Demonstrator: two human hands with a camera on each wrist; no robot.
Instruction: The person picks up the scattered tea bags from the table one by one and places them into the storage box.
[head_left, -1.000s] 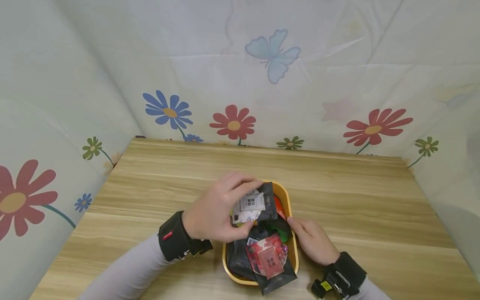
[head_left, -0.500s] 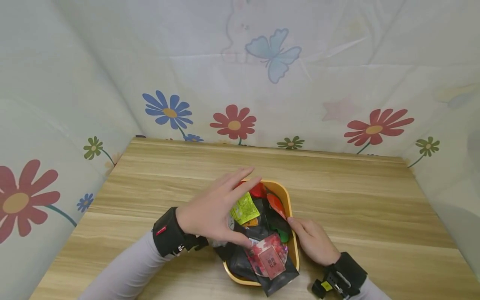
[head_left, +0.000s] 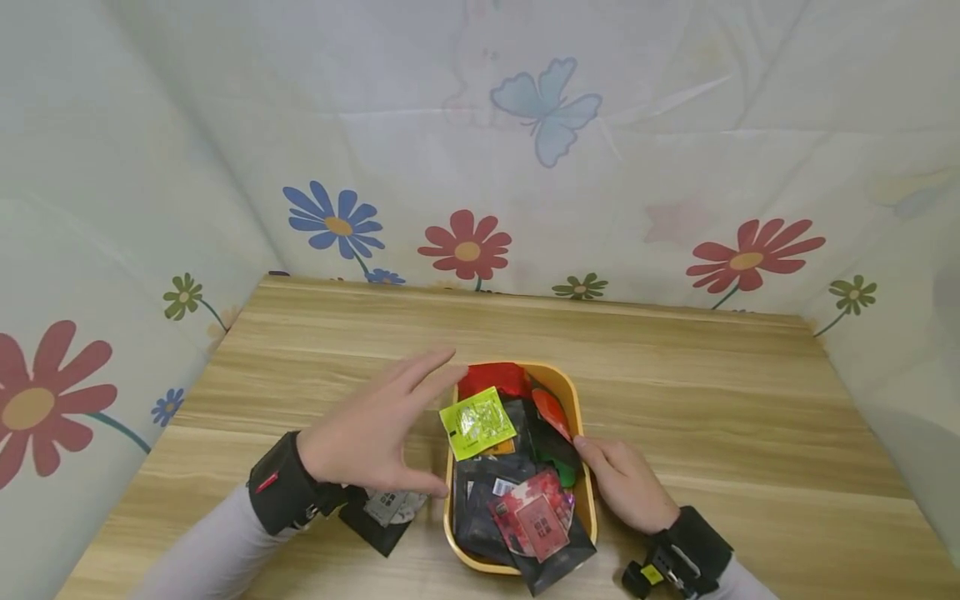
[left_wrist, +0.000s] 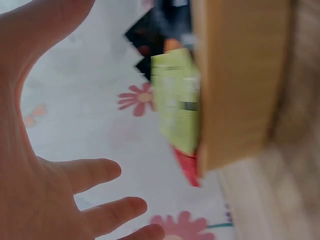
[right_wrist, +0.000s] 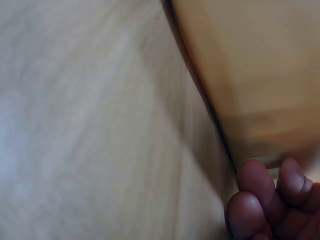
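My left hand (head_left: pixel 378 429), fingers spread and holding nothing, is over the table just left of the yellow bin (head_left: pixel 576 398). Partly under that hand, a black tea pouch with a grey-white label (head_left: pixel 384 518) lies on the table. Inside the bin are a lime-green sachet (head_left: pixel 480 423), a red packet (head_left: pixel 498 379) and several black pouches; one with a red floral label (head_left: pixel 542 523) overhangs the front rim. My right hand (head_left: pixel 630 483) grips the bin's right side, thumb at the rim; its curled fingertips (right_wrist: pixel 256 182) show beside the outer wall in the right wrist view.
The wood-grain table (head_left: pixel 697 392) extends around the bin on every side. A white cloth with printed flowers and a butterfly (head_left: pixel 547 108) stands behind the table and along both sides.
My left hand has carried the grey-white labelled pouch leftward out of the bin and let it go on the table, uncovering the lime-green sachet. The right hand has stayed in place.
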